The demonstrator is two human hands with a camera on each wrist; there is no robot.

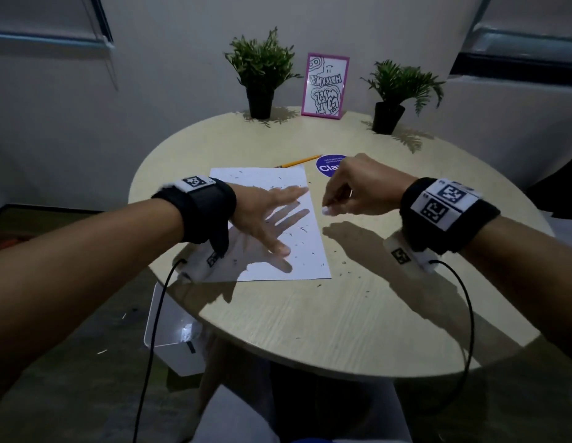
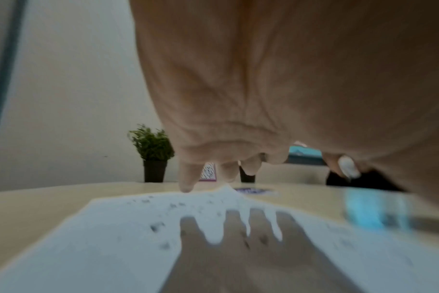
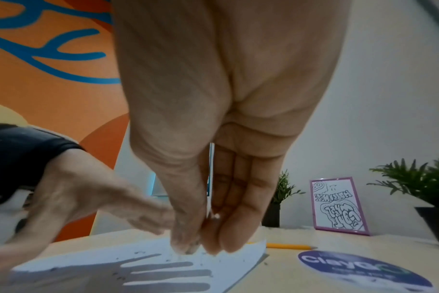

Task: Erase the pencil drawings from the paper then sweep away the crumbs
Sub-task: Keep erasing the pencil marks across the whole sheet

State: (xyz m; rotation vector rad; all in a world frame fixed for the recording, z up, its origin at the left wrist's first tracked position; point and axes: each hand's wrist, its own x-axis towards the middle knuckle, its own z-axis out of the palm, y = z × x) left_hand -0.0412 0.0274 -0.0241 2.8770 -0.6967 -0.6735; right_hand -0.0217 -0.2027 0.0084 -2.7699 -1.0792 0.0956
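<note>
Head view: left hand (image 1: 262, 215) spread flat, fingers straight, above crumb-strewn paper (image 1: 313, 251) at mid-desk (image 1: 310, 318); right hand (image 1: 358, 187) just past the paper's right edge, grip pinching a small white eraser (image 1: 326, 211).
Left wrist view: fingers (image 2: 187, 176) extended over paper, shadow below.
Right wrist view: fingertips (image 3: 228, 242) bunched over the paper's far corner; pencil (image 3: 288, 246) beyond.
</note>
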